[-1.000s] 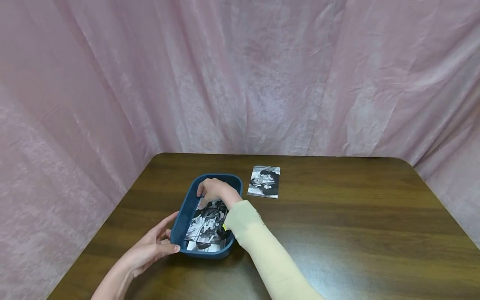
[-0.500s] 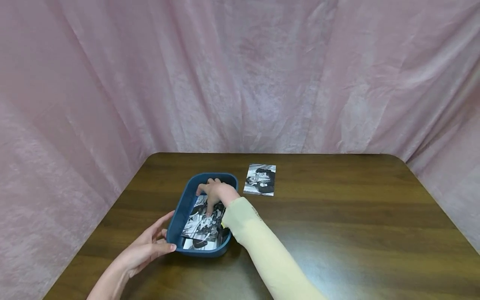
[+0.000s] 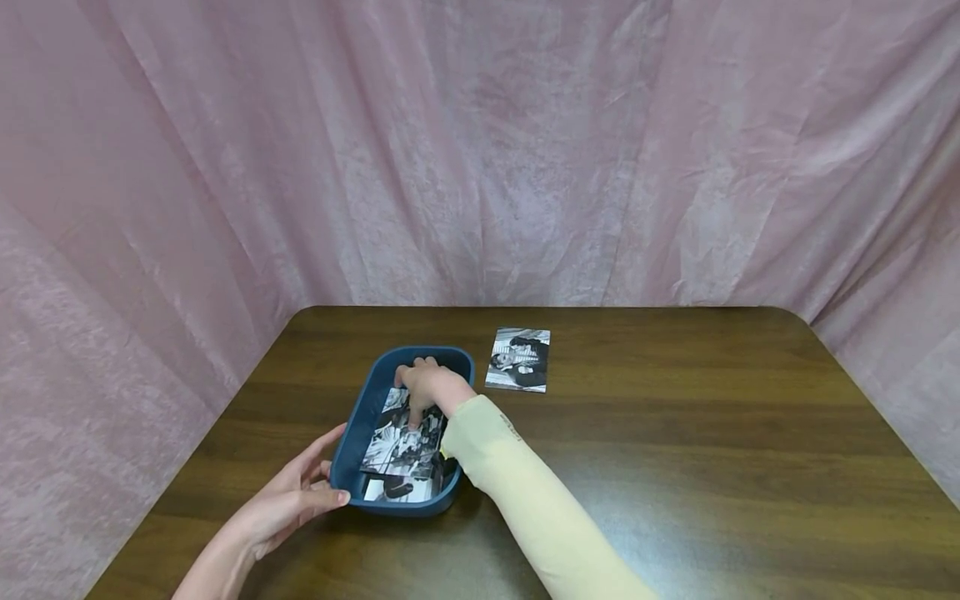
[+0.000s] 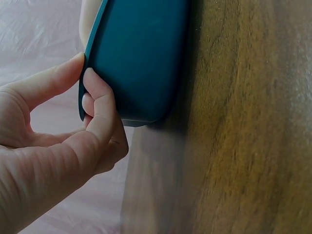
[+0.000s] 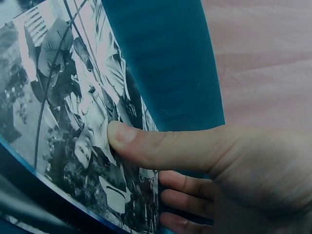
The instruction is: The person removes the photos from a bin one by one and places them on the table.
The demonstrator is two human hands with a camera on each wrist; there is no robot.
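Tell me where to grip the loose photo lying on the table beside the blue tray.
Probably pinch the loose photo at its near short edge, coming from the front right. It lies flat on the table, so a fingertip must likely lift that edge first; the blue tray crowds its left side.

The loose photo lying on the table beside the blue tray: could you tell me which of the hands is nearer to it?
Right. The right hand is inside the tray, beside the photo; the left hand holds the tray's far corner.
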